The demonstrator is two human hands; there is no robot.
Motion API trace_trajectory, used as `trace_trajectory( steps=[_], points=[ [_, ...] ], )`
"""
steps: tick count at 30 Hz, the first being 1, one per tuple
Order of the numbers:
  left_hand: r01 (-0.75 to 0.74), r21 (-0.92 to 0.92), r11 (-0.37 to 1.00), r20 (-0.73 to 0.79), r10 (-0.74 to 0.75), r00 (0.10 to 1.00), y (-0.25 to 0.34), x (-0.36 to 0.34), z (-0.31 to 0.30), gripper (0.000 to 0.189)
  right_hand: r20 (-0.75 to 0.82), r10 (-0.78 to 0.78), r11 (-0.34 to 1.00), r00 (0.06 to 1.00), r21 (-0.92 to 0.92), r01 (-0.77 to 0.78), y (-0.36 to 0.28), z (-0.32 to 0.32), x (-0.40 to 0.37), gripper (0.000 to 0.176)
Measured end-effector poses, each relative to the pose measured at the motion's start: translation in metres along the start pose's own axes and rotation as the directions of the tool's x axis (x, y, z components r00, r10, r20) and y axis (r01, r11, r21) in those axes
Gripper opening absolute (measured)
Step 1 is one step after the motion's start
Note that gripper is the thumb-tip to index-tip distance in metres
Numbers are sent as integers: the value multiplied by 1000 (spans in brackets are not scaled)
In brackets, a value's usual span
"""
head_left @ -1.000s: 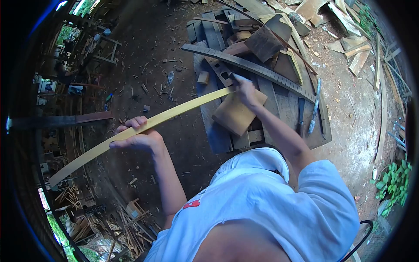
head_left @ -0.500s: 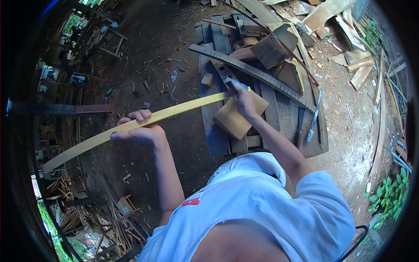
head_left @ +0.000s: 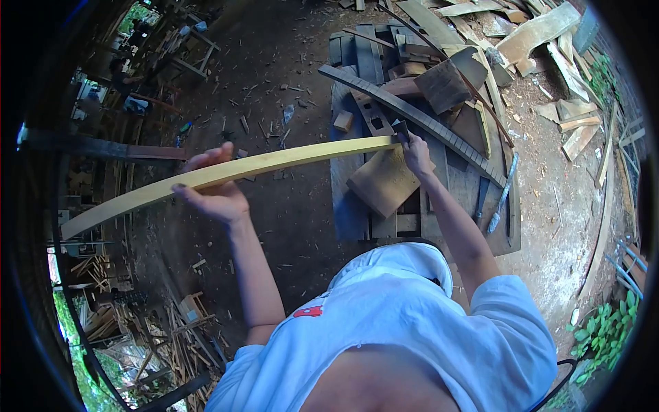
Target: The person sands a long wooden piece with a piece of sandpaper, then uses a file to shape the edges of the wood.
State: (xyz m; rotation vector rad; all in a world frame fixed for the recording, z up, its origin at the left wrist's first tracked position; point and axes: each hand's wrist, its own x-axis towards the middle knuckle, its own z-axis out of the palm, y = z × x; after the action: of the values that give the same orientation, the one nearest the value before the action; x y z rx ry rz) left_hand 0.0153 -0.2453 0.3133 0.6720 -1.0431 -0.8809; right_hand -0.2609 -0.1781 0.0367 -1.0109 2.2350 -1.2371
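A long, pale yellow curved wooden strip [head_left: 295, 158] reaches from the left side to above the low work table. Across the palm of my left hand [head_left: 216, 189] lies its left-middle part, with the fingers on the far side and the thumb on the near side. My right hand [head_left: 417, 154] is closed on a thin, dark, flat piece [head_left: 401, 130], perhaps sandpaper, at the strip's right end. Under that end a thick brown wooden block [head_left: 384, 182] rests on the table [head_left: 347, 199]. Whether my right fingers also touch the strip is hard to see.
A long bar with cross lines [head_left: 425, 123] lies diagonally over wood pieces on the table. Near its right edge are a blue-handled tool [head_left: 504, 196] and a dark flat tool [head_left: 482, 198]. Scrap boards [head_left: 539, 34] lie at the upper right. A person [head_left: 127, 79] is at the far left.
The strip's right end now shows, with my right hand off its top and beside the end. My left fingers have loosened and spread. The camera view has shifted slightly.
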Motion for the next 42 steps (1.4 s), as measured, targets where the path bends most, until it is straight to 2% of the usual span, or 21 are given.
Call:
trace_trajectory(
  steps=[2,4,6,9,10,11,14,16,18,20,22,23,24,26,29,32,35,36,38,40,42],
  points=[
    [-13,-110,994,-9,12,1000,29,23,-12,58,79,-10,1000,997,7,10,8,-2,7,33],
    [191,-347,918,389,-45,920,28,45,-30,51,48,-4,1000,999,1,4,-3,-4,2,32],
    [144,-311,940,316,-41,948,30,39,-22,49,-22,15,1000,1000,10,-15,-30,2,-5,33],
    [109,-272,956,219,-49,975,34,34,-5,49,5,-269,906,963,340,251,-118,7,-46,34],
    [90,-266,960,185,-41,982,35,32,-2,49,-42,-394,795,918,486,364,-157,1,-67,35],
    [80,-265,961,159,-38,987,35,31,2,49,-131,-554,719,822,423,552,-190,-5,-83,30],
    [77,-249,966,173,-34,984,35,34,1,48,-109,-737,561,667,452,694,-255,-15,-112,34],
    [78,-238,968,167,-38,985,37,32,0,48,-77,-748,540,659,506,673,-252,-22,-108,33],
    [70,-234,970,142,-37,989,37,30,-4,48,-103,-701,617,705,408,673,-208,-10,-86,29],
    [76,-208,975,137,-48,989,36,29,-11,46,147,-480,840,865,363,404,-155,-21,-62,29],
    [79,-228,970,145,-47,988,37,26,-15,44,206,-337,918,919,286,273,-138,-33,-51,24],
    [73,-240,968,154,-36,987,37,25,-13,44,126,-416,900,901,197,388,-129,-15,-49,23],
    [74,-248,966,170,-32,985,38,23,-11,44,135,-440,869,888,314,382,-155,-19,-58,24],
    [91,-268,959,230,-28,973,42,23,-5,45,-44,-632,694,774,413,590,-214,-18,-86,29],
    [116,-279,953,312,-24,950,44,23,-2,45,-119,-742,548,660,460,699,-273,-22,-113,33],
    [83,-252,964,304,-2,953,46,21,-1,46,-74,-738,570,671,462,679,-238,-23,-103,36],
    [106,-293,950,259,-27,965,44,20,-13,45,-44,-548,776,835,346,527,-147,-11,-70,34],
    [119,-314,942,270,-31,962,43,21,-18,45,100,-401,889,911,284,360,-137,-23,-61,32],
    [140,-341,930,294,-36,955,42,20,-17,45,178,-383,915,907,206,346,-137,-20,-56,32],
    [116,-313,943,323,-9,946,46,16,-12,44,-5,-608,745,794,343,572,-177,-16,-80,35],
    [103,-299,949,354,10,935,45,18,-11,43,-28,-704,643,710,400,653,-219,-33,-107,38]
  ],
)
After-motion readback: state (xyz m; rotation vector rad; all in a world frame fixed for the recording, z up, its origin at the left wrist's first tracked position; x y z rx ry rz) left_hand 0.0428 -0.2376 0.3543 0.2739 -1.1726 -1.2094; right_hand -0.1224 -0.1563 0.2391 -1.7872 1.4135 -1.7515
